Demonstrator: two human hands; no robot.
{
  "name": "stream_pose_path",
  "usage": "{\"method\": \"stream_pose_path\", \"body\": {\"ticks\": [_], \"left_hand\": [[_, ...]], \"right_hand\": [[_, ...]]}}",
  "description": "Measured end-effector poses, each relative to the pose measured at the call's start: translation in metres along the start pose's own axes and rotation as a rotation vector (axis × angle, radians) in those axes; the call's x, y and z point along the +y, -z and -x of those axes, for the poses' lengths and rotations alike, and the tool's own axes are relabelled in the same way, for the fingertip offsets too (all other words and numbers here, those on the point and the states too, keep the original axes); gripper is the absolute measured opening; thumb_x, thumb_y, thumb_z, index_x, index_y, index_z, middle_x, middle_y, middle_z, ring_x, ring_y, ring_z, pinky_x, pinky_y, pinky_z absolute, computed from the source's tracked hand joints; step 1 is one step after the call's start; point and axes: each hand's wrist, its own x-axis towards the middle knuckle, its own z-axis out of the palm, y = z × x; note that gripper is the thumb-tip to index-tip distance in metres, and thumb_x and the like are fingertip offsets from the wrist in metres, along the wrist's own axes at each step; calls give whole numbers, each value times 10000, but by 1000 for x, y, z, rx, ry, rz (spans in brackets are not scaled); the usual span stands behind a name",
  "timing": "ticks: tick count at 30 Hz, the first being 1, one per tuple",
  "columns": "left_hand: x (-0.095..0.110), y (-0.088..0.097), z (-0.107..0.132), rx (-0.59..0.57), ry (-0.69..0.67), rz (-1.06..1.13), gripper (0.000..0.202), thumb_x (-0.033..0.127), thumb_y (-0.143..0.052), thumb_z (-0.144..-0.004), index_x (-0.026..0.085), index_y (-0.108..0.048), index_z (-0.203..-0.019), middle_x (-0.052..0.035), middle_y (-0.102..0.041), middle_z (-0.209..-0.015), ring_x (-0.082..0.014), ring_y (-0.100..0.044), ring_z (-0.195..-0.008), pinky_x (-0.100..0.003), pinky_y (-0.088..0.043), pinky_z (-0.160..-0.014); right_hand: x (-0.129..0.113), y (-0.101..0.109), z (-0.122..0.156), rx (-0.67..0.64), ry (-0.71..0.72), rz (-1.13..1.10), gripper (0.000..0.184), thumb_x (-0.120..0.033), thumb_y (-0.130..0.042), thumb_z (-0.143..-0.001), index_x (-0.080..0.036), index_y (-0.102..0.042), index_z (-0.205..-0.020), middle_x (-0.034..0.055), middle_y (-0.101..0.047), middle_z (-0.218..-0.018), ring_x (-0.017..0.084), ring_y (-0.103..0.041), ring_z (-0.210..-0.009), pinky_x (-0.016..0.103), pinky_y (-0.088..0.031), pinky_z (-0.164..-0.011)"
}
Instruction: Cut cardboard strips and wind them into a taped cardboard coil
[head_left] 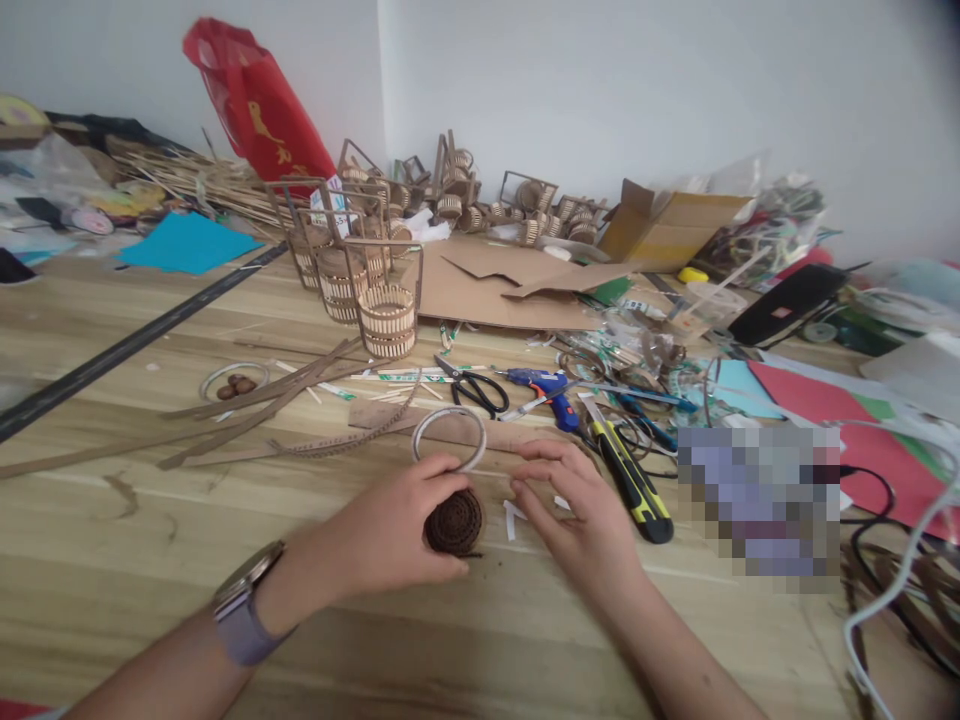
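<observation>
My left hand [409, 515], with a watch on its wrist, curls its thumb and fingers around a dark brown coil of corrugated cardboard strip [453, 521]. The coil's spiral faces up, and one loose end sticks out at its lower right. To the right, my right hand [566, 500] is apart from the coil, its fingers stretched out and holding nothing visible. Beside its fingertips are small white paper scraps [513, 520]. Just beyond my left fingers lies a pale ring [481, 440], seemingly a tape roll. A yellow-and-black utility knife [630, 480] lies right of my right hand.
Black-handled scissors [480, 391] and a blue glue gun [541, 387] lie beyond my hands. Small slatted buckets [387, 322] stand behind brown cardboard strips [277, 400]. A second ring [206, 380] surrounds several brown balls [238, 385]. White cable [892, 600] crosses the right side.
</observation>
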Motion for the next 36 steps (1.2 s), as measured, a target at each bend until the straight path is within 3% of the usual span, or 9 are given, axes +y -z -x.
{"method": "stream_pose_path", "body": {"ticks": [6, 13, 22, 25, 30, 36], "left_hand": [[3, -5, -1, -30, 34, -29, 639, 255, -821, -665, 150, -611, -1259, -180, -551, -1391, -359, -609, -1196, -466, -513, -1014], [11, -10, -1, -117, 31, 19, 542, 256, -785, -701, 166, -619, -1209, -158, -538, -1376, -351, -628, -1134, -473, -528, -975], [16, -13, 1, -122, 75, 43, 499, 253, -786, -695, 164, -628, -1160, -169, -540, -1360, -381, -627, -1114, -510, -531, -946], [17, -13, 1, -118, 47, 60, 518, 252, -791, -689, 160, -629, -1172, -163, -561, -1340, -366, -631, -1108, -497, -527, -959], [23, -9, 0, -86, -14, 121, 558, 249, -813, -676, 164, -631, -1196, -141, -580, -1336, -339, -621, -1146, -448, -516, -992], [25, -6, 2, -45, -45, 157, 614, 279, -846, -653, 160, -635, -1217, -153, -579, -1358, -345, -585, -1214, -446, -489, -1036]], "right_hand": [[2, -2, 2, 140, 50, 191, 176, -170, -565, -927, -230, -678, -1047, 78, -686, -983, 223, -645, -922, 363, -496, -807], [-9, -13, 4, 120, 280, 408, 173, -186, -550, -970, -202, -704, -1046, 47, -662, -801, 185, -540, -720, 333, -362, -678], [-14, -15, 6, 81, 312, 523, 103, -170, -594, -936, -199, -680, -886, 34, -686, -784, 193, -529, -731, 358, -333, -754], [-14, -15, 4, 48, 174, 397, 117, -157, -617, -881, -213, -674, -795, 27, -667, -777, 194, -548, -744, 347, -321, -714], [-9, -11, -4, -29, -183, -129, 135, -124, -582, -762, -216, -658, -698, 1, -599, -701, 167, -548, -678, 291, -386, -633], [-11, -9, -9, -40, -401, -434, 110, -237, -649, -741, -216, -678, -637, -7, -569, -652, 163, -514, -643, 288, -397, -624]]}}
